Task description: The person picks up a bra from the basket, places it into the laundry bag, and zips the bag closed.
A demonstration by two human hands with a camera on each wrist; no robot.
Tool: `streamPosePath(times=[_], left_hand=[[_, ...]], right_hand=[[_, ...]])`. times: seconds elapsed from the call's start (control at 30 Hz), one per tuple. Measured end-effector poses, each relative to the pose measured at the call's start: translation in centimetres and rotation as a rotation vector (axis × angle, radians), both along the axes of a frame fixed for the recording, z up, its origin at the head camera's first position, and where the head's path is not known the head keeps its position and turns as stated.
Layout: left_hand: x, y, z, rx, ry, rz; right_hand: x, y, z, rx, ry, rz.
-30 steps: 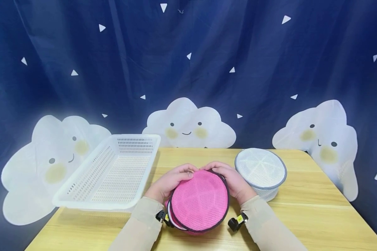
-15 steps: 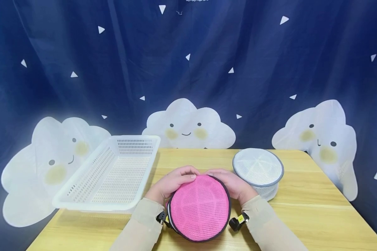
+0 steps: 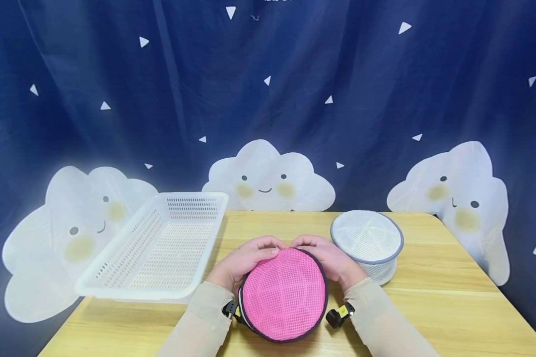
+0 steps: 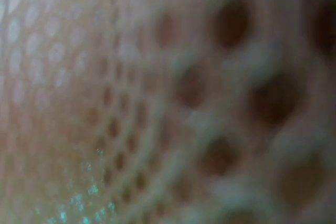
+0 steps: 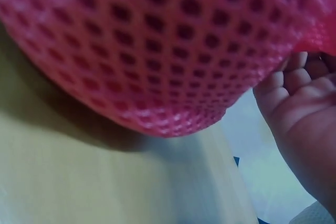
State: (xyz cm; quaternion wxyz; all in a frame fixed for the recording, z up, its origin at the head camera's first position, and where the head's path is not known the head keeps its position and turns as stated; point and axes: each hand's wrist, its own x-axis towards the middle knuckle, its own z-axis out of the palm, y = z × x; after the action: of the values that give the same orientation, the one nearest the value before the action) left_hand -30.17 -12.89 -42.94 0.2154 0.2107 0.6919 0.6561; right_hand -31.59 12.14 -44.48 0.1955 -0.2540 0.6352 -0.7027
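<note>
The pink mesh bag (image 3: 285, 295) leans back between the left hand (image 3: 250, 258) and the right hand (image 3: 330, 259), over the near part of the surface (image 3: 451, 317), with the white basket (image 3: 134, 293) off to the left and the white mesh bag (image 3: 367, 237) to the right. Both sets of fingers pinch its far edge, close together, and I'd say it handles best if one hand steadies that edge while the other works in small moves, without squashing the soft mesh
</note>
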Motion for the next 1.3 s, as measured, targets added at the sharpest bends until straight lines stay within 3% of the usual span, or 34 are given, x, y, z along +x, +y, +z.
streamPosePath(times=[0.1,0.3,0.4,0.6,1.1,1.3], left_hand=[[-0.1,0.0,-0.1,0.001,0.009,0.015],[-0.4,0.2,-0.3,0.019,0.101,0.073],[-0.4,0.2,-0.3,0.031,0.092,0.097],[-0.4,0.2,-0.3,0.036,0.075,0.119],[-0.8,0.0,-0.4,-0.004,0.144,0.200],[-0.7,-0.2,-0.1,0.031,0.078,0.293]], right_hand=[[-0.1,-0.2,0.0,0.016,0.037,-0.063],[-0.4,-0.6,-0.3,0.078,0.052,-0.212],[-0.4,-0.8,-0.3,0.089,0.056,-0.255],[-0.1,-1.1,-0.1,0.068,0.065,-0.291],[0.1,-1.3,0.2,0.036,0.077,-0.370],[0.2,-1.2,0.6,-0.003,0.076,-0.418]])
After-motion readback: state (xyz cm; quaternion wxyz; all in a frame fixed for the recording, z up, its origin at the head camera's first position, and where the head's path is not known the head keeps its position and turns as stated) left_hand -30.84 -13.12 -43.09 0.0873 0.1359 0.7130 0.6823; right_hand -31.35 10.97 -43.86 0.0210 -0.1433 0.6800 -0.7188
